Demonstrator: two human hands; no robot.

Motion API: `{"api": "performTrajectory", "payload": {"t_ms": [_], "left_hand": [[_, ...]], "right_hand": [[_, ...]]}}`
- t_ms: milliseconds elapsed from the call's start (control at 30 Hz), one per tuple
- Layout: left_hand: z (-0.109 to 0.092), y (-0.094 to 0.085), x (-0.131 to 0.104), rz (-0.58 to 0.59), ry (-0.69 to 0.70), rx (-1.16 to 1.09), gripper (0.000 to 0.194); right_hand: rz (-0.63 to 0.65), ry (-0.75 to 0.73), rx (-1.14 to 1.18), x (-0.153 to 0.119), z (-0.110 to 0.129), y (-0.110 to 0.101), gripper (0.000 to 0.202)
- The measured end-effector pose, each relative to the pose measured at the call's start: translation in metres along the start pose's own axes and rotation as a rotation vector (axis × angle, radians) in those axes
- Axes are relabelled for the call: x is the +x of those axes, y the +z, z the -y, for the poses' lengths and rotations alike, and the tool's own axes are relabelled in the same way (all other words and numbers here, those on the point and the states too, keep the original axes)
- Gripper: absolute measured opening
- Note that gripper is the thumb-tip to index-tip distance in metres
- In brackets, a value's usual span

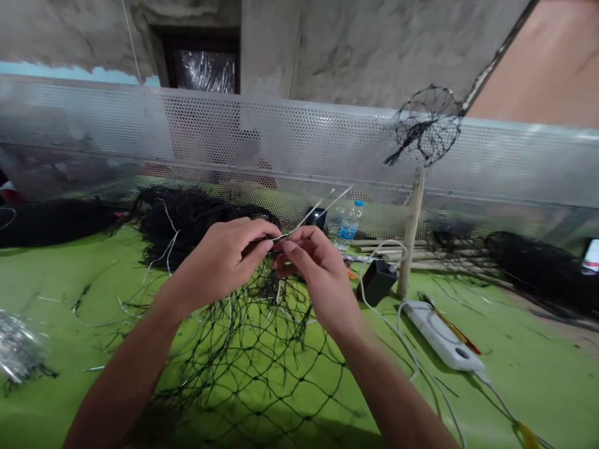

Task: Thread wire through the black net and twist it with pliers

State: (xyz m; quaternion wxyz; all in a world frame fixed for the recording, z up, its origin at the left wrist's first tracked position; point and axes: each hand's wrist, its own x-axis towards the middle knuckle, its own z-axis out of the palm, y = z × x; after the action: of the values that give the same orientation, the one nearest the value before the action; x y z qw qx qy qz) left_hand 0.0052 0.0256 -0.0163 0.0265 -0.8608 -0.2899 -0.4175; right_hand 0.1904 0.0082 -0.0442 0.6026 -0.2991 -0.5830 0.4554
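My left hand [229, 259] pinches a thin whitish wire [306, 216] between thumb and forefinger. Close beside it, my right hand [318, 268] grips the same wire with thumb and bent fingers. Two ends of the wire stick up to the right, past my right fingers. Below both hands a black knotted net [262, 377] spreads over the green tabletop [528, 393]. Its upper edge bunches right under my fingers, where I cannot make out whether the wire passes through it.
A dark net heap [187, 218] lies behind my left hand. Right of my hands stand a water bottle [347, 229], a black adapter [377, 284], a wooden post [412, 231] and a white power strip [442, 337] with trailing cables. A perforated metal panel [299, 140] runs along the back.
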Motion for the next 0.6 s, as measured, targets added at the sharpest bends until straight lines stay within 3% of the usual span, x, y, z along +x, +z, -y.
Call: {"api": "performTrajectory", "payload": {"t_ms": [133,233,367,600], "left_hand": [[0.008,-0.004,-0.001,-0.033,0.260,0.160,0.015],[0.011,-0.008,-0.003,-0.059,0.380,0.210,0.014],[0.007,-0.013,-0.007,-0.102,0.410,0.247,0.010],[0.000,-0.014,-0.006,-0.065,0.422,0.338,0.011]], "right_hand": [[-0.011,-0.129,-0.100,0.004,-0.005,-0.002,0.032],[0.035,-0.226,-0.091,0.006,-0.007,-0.005,0.017],[0.019,-0.357,-0.145,0.009,-0.006,-0.011,0.012],[-0.002,-0.678,-0.354,0.009,0.000,-0.022,0.025]]}}
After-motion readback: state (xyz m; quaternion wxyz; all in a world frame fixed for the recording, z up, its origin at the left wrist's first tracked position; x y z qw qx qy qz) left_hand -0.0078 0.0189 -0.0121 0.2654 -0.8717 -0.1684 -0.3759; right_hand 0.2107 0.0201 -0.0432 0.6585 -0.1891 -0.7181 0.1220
